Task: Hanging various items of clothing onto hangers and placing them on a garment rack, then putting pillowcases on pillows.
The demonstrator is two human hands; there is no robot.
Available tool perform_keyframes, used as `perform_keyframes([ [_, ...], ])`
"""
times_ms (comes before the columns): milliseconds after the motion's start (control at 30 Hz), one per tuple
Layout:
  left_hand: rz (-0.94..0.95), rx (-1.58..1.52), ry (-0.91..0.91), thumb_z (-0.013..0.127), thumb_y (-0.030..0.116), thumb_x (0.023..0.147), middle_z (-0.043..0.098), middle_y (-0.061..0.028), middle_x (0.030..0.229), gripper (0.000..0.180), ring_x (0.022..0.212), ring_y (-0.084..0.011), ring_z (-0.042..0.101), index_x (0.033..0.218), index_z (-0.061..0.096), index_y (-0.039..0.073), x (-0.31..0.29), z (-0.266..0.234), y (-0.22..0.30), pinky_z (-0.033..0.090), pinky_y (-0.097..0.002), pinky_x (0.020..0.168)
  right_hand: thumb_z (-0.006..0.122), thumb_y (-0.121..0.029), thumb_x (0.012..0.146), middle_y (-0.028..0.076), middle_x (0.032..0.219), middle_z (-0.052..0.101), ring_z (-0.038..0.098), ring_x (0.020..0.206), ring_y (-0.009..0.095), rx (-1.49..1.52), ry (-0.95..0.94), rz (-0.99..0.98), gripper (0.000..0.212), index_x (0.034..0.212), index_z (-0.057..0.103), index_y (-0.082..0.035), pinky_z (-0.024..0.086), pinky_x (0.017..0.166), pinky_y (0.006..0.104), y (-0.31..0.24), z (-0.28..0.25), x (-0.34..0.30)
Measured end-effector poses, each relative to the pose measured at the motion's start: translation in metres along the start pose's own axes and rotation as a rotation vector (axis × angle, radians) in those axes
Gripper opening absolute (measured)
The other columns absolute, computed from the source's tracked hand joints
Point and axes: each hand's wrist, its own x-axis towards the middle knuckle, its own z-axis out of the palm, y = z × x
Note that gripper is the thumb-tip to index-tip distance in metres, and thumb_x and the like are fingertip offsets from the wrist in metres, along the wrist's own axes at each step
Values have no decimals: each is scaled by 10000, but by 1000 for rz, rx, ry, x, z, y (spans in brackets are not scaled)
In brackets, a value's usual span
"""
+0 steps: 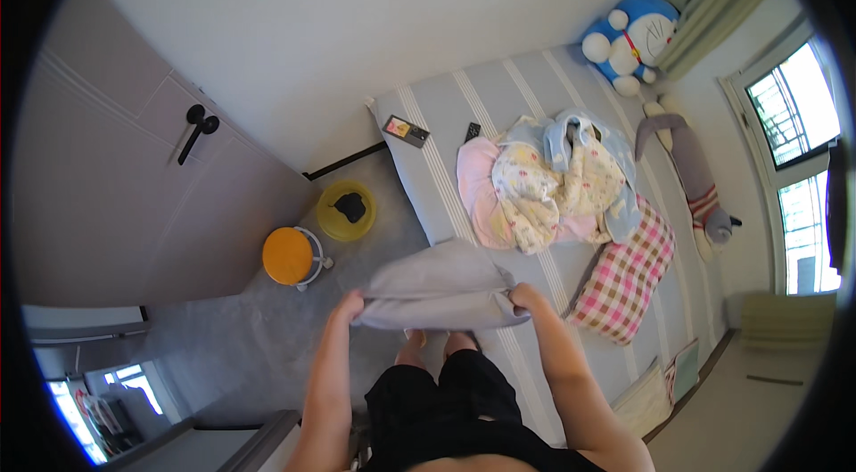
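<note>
Stretched sideways in front of my body is a grey pillowcase, with a long fold or opening along its near side. Whether a pillow is inside it I cannot tell. My left hand is closed on its left end, and my right hand grips the right end. The pillowcase hangs partly over the floor and partly over the edge of the grey striped bed. A pink, white and brown checked pillow lies on the bed to the right of my right hand. Just beyond the pillowcase is a heap of patterned blankets.
Left of the bed stand an orange-topped stool and a yellow basin holding something black. A grey door is further left. On the bed are a phone, a remote control, a blue plush toy and a long grey plush.
</note>
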Motion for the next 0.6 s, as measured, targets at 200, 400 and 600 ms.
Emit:
perform_keyframes([
  [200, 279, -360, 611, 513, 11, 757, 673, -140, 902, 278, 814, -220, 634, 983, 673, 42, -25, -31, 24, 479, -296, 744, 407, -68, 818, 205, 970, 645, 603, 983, 295, 811, 787, -267, 322, 1036, 642, -32, 452, 859, 365, -89, -88, 50],
  [400, 714, -454, 1185, 400, -117, 703, 622, -127, 930, 424, 918, -254, 590, 1036, 627, 18, -137, -77, 135, 443, -296, 816, 373, 55, 729, 81, 844, 632, 570, 769, 186, 1321, 1015, -606, 295, 813, 647, -16, 448, 745, 283, -126, -222, -10],
  [600, 755, -517, 1250, 369, -148, 651, 581, -122, 883, 507, 891, -270, 572, 1068, 611, 9, -139, 31, 132, 436, -300, 816, 408, 64, 673, 113, 783, 598, 571, 756, 272, 965, 1532, -644, 299, 776, 653, -73, 448, 693, 337, -69, -223, -38],
])
